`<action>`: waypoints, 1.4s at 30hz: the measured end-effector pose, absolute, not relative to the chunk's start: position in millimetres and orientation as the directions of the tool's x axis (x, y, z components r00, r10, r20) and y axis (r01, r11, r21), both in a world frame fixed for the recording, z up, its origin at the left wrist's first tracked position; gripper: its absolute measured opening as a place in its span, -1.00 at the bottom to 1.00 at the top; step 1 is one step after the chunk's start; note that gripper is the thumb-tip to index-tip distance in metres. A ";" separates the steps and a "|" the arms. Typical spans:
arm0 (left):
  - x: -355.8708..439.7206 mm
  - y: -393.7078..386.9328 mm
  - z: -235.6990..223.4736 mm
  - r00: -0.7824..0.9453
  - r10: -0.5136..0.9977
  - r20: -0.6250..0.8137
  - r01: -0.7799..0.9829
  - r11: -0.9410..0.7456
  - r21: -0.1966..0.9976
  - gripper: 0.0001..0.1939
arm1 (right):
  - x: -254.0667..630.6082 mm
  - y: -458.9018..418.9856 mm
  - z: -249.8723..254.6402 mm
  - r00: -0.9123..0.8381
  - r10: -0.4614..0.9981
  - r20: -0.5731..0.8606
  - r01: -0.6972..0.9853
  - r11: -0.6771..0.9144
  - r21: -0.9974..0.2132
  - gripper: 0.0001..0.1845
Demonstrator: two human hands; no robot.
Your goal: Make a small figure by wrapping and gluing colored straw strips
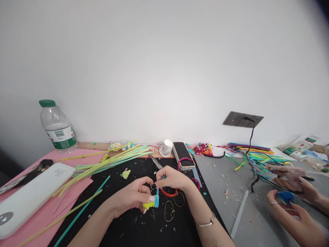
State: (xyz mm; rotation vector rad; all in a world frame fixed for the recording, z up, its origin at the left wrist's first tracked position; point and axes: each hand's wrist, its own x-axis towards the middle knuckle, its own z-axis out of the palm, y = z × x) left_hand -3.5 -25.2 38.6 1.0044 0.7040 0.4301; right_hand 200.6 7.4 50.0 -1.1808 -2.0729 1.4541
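Observation:
My left hand [133, 197] is closed on a small yellow and blue pipe-cleaner piece [150, 205], low over the black mat [133, 226]. My right hand [169, 178] pinches the upright blue strand [157, 193] of that piece, its fingertips close to my left ones. Beneath the right hand lie scissors [156, 162] with red handles, partly hidden by the hand. Two thin rubber bands [169, 211] rest just in front of them. Farther left, a small yellow fuzzy shape [125, 174] sits on the mat.
Green and yellow pipe cleaners [102, 168], a white power bank [36, 199] and a bottle [58, 130] are at left. A paper cup [166, 148] and phone [183, 154] stand behind. At right, a co-worker's hands [295, 212] hold a blue piece and a glue gun [288, 173].

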 end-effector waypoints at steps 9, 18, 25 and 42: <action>-0.1 -22.8 35.5 0.556 0.721 -0.413 0.069 0.456 0.888 -0.63 | 170.2 -9.7 61.6 -0.440 0.897 0.030 0.645 0.339 -0.685 -0.81; 3.1 -16.4 31.3 0.220 0.920 -0.324 -0.048 0.342 0.938 -0.65 | 163.8 -20.9 72.7 -0.350 0.918 0.184 0.797 0.395 -0.457 -0.86; 3.4 -13.1 27.4 0.160 0.944 -0.288 -0.398 0.329 0.856 -0.67 | 165.4 -19.7 63.5 -0.331 0.908 0.258 0.665 0.418 -0.619 -0.83; -0.4 -16.1 28.2 0.441 0.869 -0.223 -0.517 0.449 0.729 -0.74 | 178.5 -7.4 54.3 -0.398 0.917 0.014 0.049 0.037 -0.998 -0.76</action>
